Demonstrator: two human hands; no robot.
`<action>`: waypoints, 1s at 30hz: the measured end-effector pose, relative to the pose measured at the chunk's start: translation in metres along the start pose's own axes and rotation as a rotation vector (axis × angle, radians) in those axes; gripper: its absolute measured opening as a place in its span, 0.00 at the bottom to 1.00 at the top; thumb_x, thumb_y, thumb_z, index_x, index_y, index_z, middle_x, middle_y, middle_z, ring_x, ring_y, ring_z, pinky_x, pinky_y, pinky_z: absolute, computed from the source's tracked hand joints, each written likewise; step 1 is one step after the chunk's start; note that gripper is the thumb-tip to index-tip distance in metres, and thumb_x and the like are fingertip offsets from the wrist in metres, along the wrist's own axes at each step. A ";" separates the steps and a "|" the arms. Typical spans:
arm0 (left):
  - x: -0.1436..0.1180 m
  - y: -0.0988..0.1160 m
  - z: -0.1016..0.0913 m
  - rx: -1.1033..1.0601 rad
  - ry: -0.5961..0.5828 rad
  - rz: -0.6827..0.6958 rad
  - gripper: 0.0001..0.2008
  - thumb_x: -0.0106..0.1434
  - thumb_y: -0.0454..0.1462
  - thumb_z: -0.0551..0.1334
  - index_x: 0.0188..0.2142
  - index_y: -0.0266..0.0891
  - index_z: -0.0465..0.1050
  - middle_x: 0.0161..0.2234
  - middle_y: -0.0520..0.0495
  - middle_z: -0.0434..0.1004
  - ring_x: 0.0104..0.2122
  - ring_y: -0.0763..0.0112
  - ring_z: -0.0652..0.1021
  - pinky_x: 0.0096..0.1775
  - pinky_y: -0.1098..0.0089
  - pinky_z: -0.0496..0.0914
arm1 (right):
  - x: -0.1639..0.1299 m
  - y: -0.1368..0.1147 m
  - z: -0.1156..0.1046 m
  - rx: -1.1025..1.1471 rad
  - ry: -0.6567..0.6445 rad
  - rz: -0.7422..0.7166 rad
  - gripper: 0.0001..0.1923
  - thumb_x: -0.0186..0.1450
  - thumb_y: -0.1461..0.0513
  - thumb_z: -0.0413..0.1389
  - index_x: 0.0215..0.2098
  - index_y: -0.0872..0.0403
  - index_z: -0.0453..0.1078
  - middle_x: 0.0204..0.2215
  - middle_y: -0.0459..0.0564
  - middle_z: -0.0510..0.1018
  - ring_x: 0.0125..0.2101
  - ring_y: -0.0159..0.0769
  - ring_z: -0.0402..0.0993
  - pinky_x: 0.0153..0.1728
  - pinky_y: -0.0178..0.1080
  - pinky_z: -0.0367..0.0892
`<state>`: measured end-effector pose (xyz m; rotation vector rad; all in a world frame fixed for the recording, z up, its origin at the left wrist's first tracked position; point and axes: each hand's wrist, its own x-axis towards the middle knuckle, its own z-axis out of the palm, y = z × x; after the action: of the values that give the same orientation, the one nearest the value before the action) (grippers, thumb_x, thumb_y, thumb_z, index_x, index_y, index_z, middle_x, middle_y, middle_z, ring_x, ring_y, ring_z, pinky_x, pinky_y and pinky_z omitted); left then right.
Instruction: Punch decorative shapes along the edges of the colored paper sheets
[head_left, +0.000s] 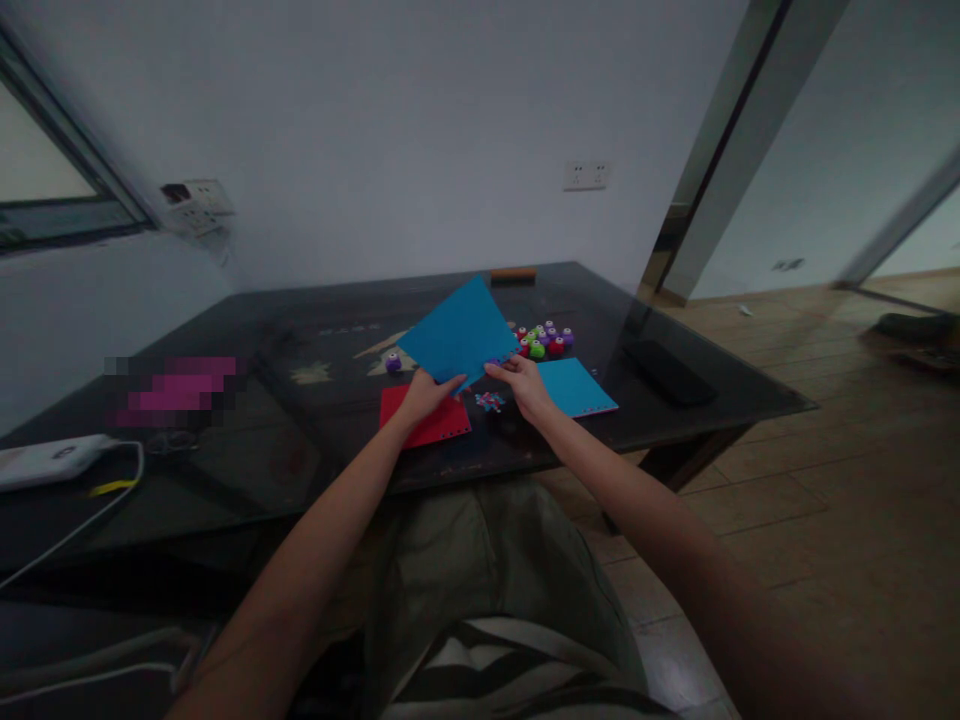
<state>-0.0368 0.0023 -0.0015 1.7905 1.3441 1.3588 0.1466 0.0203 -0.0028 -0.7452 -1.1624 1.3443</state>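
One blue sheet [459,330] is mid-frame, lower edge pinched by left hand [429,396] and right hand [523,386], spaced apart probably to stop it sagging, far corner free, small pieces [489,401] and red sheet [444,420] on the table [330,465] just below.

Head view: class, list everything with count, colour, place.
Table: 1, black, centre
Raised sheet: 1, blue, above table
Lying sheet: at least 1, blue, table front right
Red sheet: at least 1, red, table front centre
Small pieces: uncounted, mixed, between red and lying sheets
Round toys: several, purple, green, red, behind lying sheet
Lone toy: 1, purple, behind red sheet
Bar: 1, brown, table's far edge
Flat object: 1, black, table right
Pixelated item: 1, pink, table left
Device: 1, white, far left
Strip: 1, yellow, near device
Socket plates: several, white, walls
Window: 1, dark-framed, upper left
Trousers: 1, olive, bottom
Left hand: 1, holding raised sheet
Right hand: 1, holding raised sheet
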 end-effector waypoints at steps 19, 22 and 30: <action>0.001 0.002 -0.001 -0.050 -0.048 -0.036 0.11 0.56 0.42 0.61 0.31 0.34 0.72 0.27 0.42 0.79 0.26 0.66 0.78 0.35 0.68 0.72 | -0.002 -0.003 0.002 -0.062 -0.072 -0.012 0.18 0.45 0.53 0.67 0.28 0.53 0.69 0.29 0.47 0.76 0.34 0.36 0.73 0.40 0.39 0.65; 0.002 -0.002 -0.002 -0.064 -0.012 -0.034 0.12 0.56 0.43 0.62 0.32 0.34 0.72 0.27 0.43 0.79 0.27 0.66 0.78 0.36 0.67 0.72 | -0.002 -0.003 0.002 -0.034 -0.074 0.001 0.19 0.45 0.53 0.67 0.30 0.53 0.71 0.30 0.48 0.77 0.34 0.36 0.73 0.40 0.39 0.66; 0.008 -0.012 -0.005 -0.097 -0.012 -0.071 0.13 0.58 0.44 0.60 0.31 0.34 0.73 0.29 0.41 0.80 0.26 0.67 0.78 0.35 0.68 0.72 | -0.002 -0.017 -0.006 -0.012 -0.159 0.047 0.20 0.50 0.48 0.62 0.34 0.53 0.73 0.33 0.50 0.79 0.33 0.36 0.75 0.37 0.38 0.67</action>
<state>-0.0460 0.0131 -0.0072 1.6690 1.2999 1.3503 0.1579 0.0168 0.0107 -0.6871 -1.2858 1.4580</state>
